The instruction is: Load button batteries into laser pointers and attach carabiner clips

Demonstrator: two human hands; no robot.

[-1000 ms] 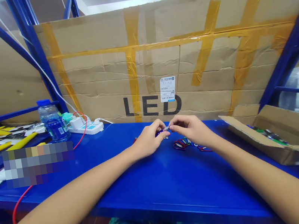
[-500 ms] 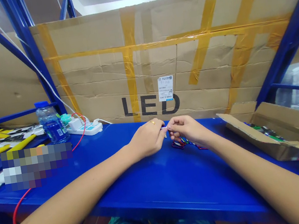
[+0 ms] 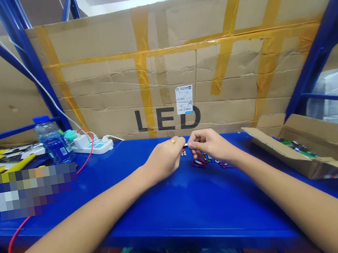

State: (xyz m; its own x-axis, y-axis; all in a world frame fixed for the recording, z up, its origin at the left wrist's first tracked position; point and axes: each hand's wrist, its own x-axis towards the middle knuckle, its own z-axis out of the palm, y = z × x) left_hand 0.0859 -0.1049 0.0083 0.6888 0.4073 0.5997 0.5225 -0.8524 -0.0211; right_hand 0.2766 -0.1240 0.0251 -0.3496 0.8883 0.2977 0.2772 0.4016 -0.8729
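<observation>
Above the middle of the blue table, my left hand (image 3: 165, 157) and my right hand (image 3: 208, 143) meet almost fingertip to fingertip. Both are closed in a pinch on a small silvery piece (image 3: 186, 145), mostly covered by the fingers, so its kind is unclear. A gold ring (image 3: 173, 141) is on a left finger. Just below the pinch lie several tiny shiny metal bits (image 3: 184, 152). Under and beside my right hand rest several coloured carabiners (image 3: 198, 163), red, green and blue among them, partly hidden by the hand.
An open cardboard box (image 3: 306, 164) with green and dark items stands at right. At left are a bottle of blue liquid (image 3: 53, 142), a white power strip (image 3: 93, 147), a red cable (image 3: 19, 233) and yellow-handled items (image 3: 18, 166). A large cardboard panel (image 3: 111, 84) closes the back.
The view has shifted slightly. My hands stay together at the small piece, with my left fingers turned a little, and more of the tiny metal bits shows below them.
</observation>
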